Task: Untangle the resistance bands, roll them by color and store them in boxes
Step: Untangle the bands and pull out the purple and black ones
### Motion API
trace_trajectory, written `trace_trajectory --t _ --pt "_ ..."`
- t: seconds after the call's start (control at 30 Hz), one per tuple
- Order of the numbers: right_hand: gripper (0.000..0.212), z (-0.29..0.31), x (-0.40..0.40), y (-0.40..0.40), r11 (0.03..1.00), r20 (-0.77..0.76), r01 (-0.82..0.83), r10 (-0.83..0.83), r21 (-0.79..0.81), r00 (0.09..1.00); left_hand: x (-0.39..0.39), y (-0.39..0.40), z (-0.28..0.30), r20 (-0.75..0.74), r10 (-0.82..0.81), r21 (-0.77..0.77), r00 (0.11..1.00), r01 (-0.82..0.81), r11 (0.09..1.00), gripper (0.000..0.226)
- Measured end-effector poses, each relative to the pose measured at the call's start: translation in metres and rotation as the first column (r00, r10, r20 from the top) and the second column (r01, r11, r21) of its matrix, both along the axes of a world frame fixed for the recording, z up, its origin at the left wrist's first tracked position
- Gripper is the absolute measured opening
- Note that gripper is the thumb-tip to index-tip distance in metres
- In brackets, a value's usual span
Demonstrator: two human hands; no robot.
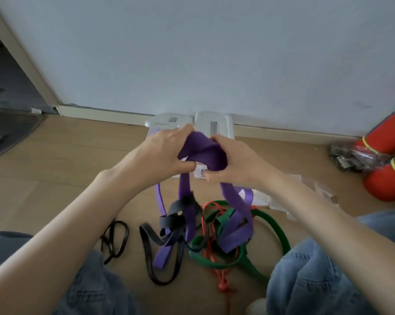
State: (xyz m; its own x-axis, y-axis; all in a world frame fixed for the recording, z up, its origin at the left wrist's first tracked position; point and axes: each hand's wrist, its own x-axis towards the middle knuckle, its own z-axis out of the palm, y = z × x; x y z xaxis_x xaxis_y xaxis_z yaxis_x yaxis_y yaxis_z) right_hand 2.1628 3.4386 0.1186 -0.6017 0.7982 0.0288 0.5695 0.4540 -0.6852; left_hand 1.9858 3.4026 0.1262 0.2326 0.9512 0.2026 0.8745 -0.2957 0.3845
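Purple band (203, 151) bunched between my left hand (162, 153) and right hand (235, 164), both pinching the wad held up over the floor; its tails hang into the heap below. I judge we are early: black band (169, 242), green band (271, 226) and red cord (212, 246) are knotted together, nothing rolled. Clear boxes (212, 123) wait by the wall (214, 53), contents hidden from me. Wooden floor (66, 160), red rolls (387, 155) to the right, a doorway left.

Purple band (203, 151) held up, tangled with black (169, 220), green (273, 221), red (211, 246) bands, seemingly.
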Motion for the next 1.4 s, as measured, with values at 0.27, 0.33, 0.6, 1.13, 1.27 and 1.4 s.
trace_trajectory --t 0.27,0.33,0.6,1.13,1.27,1.4 --pt "0.031 0.026 0.007 0.003 0.928 -0.611 -0.07 -0.183 -0.367 0.77 0.015 -0.008 -0.06 0.366 0.018 -0.372 0.93 0.129 0.919 0.026" --pt "0.029 0.032 0.013 0.007 0.909 -0.683 -0.081 -0.245 -0.408 0.688 0.01 -0.005 -0.06 0.371 0.05 -0.403 0.927 0.112 0.908 0.026" --pt "0.075 0.026 0.035 0.026 0.938 -0.019 0.108 -0.121 -0.33 0.992 -0.024 0.002 0.018 0.693 0.035 -0.183 0.72 0.129 0.975 0.01" --pt "0.046 -0.022 0.005 0.003 0.915 0.22 -0.057 0.156 -0.4 0.963 0.002 -0.001 0.02 0.746 0.258 -0.3 0.614 -0.037 0.953 0.021" --pt "0.043 -0.049 -0.009 -0.014 0.903 0.167 -0.088 0.172 -0.42 0.971 0.011 -0.004 0.028 0.805 0.254 -0.322 0.536 0.036 0.946 0.023" --pt "0.029 -0.053 -0.014 -0.01 0.955 0.208 -0.08 0.143 -0.285 0.968 0.005 -0.001 0.023 0.735 0.305 -0.328 0.606 -0.076 0.942 0.027"
